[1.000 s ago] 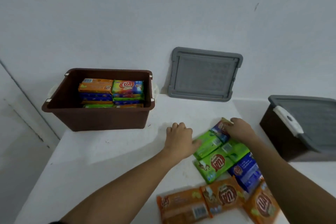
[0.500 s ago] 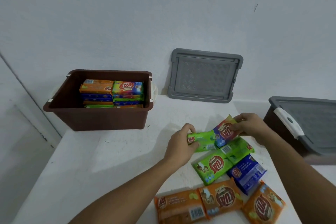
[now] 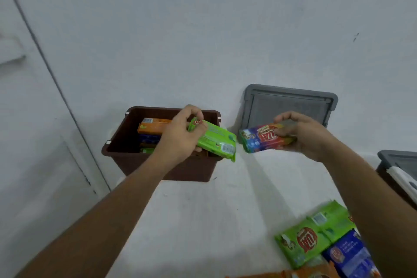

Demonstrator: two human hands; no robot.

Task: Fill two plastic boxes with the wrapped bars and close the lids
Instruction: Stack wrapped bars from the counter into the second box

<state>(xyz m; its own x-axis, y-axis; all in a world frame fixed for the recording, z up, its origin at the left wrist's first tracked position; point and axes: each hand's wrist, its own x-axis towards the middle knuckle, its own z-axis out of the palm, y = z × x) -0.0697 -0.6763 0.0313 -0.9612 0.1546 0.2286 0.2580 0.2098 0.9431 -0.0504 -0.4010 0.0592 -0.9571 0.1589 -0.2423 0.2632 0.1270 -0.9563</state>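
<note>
Since they rose, hands [image 3: 180, 140] [image 3: 309, 135] hold wrapped bars [image 3: 216, 141] [image 3: 262, 139] by the brown box [image 3: 126, 156]

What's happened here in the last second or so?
The left hand took a green bar off the pile and carried it to the brown box. The right hand picked up a red-blue bar and lifted it the same way. The box, its bars and the leaning grey lid stayed put.
</note>
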